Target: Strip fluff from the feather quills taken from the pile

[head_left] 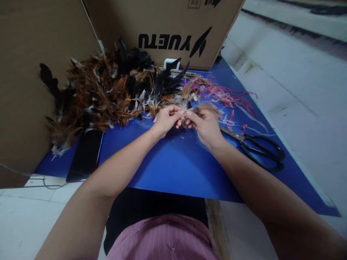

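Where both hands meet, small feather (202,107) pinched between left fingers (177,112), right fingers (189,115)

**Two hands meet over a feather on the blue sheet**

The left hand (166,121) and right hand (206,124) come together near the middle of the blue sheet (173,166), fingertips pinching a small brown feather (202,107) between them. A heap of brown and black feathers (108,94) fills the sheet's far left part, against the cardboard boxes (168,25). Red and white strings (225,95) lie tangled toward the far right edge. Black scissors (260,148) rest near the right edge, just beside the right wrist. A dark phone (85,155) lies at the near left corner.
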Demonstrator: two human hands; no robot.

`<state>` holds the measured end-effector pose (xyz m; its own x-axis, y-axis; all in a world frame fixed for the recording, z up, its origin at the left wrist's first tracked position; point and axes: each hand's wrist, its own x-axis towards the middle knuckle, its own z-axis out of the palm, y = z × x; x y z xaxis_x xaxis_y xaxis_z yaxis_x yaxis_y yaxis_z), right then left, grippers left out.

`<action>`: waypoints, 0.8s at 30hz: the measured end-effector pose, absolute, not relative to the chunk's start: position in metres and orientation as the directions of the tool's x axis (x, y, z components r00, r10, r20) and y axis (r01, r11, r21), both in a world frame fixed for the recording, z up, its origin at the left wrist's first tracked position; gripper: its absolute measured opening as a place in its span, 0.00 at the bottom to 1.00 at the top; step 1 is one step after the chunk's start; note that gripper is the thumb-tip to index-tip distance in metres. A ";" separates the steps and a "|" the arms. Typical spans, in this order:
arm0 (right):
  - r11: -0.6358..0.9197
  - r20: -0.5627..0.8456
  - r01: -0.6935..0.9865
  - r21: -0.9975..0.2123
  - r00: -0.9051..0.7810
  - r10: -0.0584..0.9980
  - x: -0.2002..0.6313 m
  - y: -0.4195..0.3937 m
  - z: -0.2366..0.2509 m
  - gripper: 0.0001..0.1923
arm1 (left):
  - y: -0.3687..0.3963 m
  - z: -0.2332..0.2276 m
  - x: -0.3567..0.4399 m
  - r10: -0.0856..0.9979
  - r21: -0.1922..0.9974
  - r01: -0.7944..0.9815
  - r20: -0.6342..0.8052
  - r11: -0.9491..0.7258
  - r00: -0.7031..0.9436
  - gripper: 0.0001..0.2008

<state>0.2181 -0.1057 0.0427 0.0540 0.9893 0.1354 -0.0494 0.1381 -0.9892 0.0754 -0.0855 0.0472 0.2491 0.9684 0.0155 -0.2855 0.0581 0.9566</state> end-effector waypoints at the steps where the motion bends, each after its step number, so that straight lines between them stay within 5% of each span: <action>1: 0.143 0.140 -0.041 -0.989 0.067 0.988 0.219 -0.105 0.042 0.20 | -0.086 0.048 0.075 0.968 0.957 -0.286 0.016 0.058 0.250 0.10; 24: 0.230 0.240 0.133 -0.964 0.064 0.969 0.226 -0.098 0.035 0.13 | -0.089 0.049 0.073 0.949 0.984 -0.168 -0.005 0.061 0.315 0.12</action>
<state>0.2265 -0.0984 0.0353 0.0636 0.9687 0.2398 0.1328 0.2299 -0.9641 0.0729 -0.0887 0.0493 0.3151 0.9490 -0.0054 -0.1681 0.0614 0.9839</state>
